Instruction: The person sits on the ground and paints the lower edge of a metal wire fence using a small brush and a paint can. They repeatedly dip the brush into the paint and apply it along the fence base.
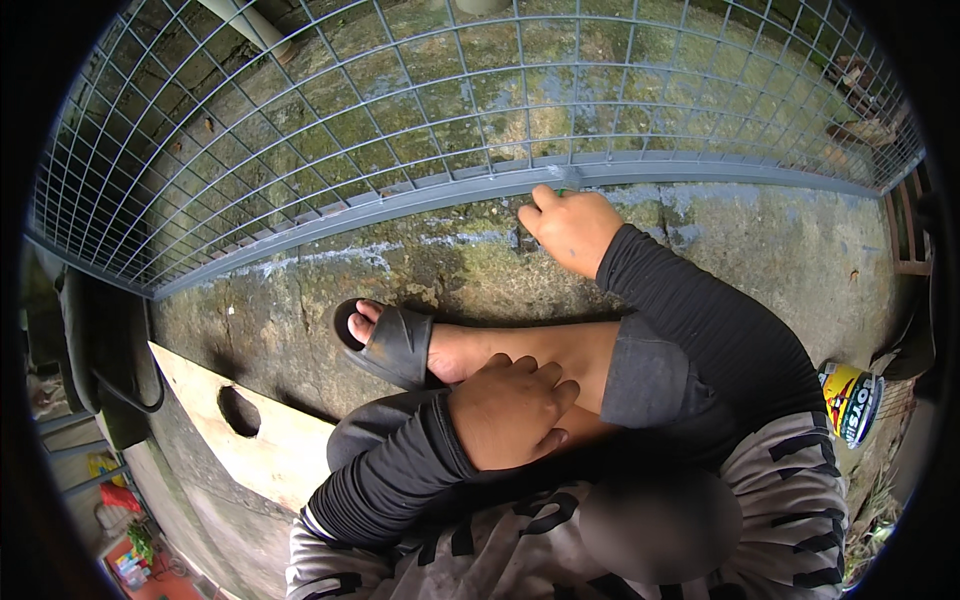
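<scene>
My right hand (572, 228) is closed at the bottom rail (420, 195) of a blue-grey wire mesh panel. It grips what looks like a small paintbrush (564, 190); a bit of green shows past the fingers, and a pale tip touches the rail. Most of the handle is hidden in the hand. My left hand (508, 412) rests back up on my bare shin, its fingers curled and its palm hidden; nothing shows in it. Blue-grey paint smears (370, 250) mark the concrete along the rail.
A wooden board (240, 450) with a round hole lies to the left. My sandalled foot (385, 340) is between it and the mesh. At the right stands a yellow and dark paint can (850, 403). A pale pipe (255, 25) lies beyond the mesh.
</scene>
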A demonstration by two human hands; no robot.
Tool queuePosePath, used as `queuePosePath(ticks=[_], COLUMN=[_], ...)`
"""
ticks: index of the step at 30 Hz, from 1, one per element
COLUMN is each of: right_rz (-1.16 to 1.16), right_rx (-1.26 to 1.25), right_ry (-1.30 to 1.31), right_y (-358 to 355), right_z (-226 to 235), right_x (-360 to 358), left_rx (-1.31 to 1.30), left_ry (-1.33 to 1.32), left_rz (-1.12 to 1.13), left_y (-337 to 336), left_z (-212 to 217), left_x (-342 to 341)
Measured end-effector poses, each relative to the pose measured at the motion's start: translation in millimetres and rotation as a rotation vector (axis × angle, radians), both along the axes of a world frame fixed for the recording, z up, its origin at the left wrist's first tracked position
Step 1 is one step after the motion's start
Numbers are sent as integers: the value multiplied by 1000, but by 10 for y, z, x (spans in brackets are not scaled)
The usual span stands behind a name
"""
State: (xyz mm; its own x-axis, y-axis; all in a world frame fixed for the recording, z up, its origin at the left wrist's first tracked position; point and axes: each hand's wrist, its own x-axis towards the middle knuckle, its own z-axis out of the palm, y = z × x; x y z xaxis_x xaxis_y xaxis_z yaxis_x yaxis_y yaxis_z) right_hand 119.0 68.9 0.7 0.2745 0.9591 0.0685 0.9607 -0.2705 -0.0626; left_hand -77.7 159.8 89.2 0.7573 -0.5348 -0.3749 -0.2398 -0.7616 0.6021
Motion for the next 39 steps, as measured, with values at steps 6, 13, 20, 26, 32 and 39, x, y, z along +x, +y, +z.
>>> queuePosePath(ticks=[6,13,20,26,32,39], right_rz=[104,181,53,-86,-176,108], right_rx=[105,185,132,30,-12,266], right_ry=[-48,29,30,65,-36,124], right_y=[-178,9,-119,-254,-295,-100], right_z=[62,44,-43,52,154,344], right_x=[-81,-275,-49,80,106,-381], left_rx=[10,18,26,11,-22,-25], left_ry=[23,66,95,68,48,-29], left_rz=[-9,-6,-9,4,14,22], left_y=[-16,-25,-11,-11,6,-34], left_z=[-30,-45,-65,-57,-38,-18], left_x=[-6,12,48,41,34,-42])
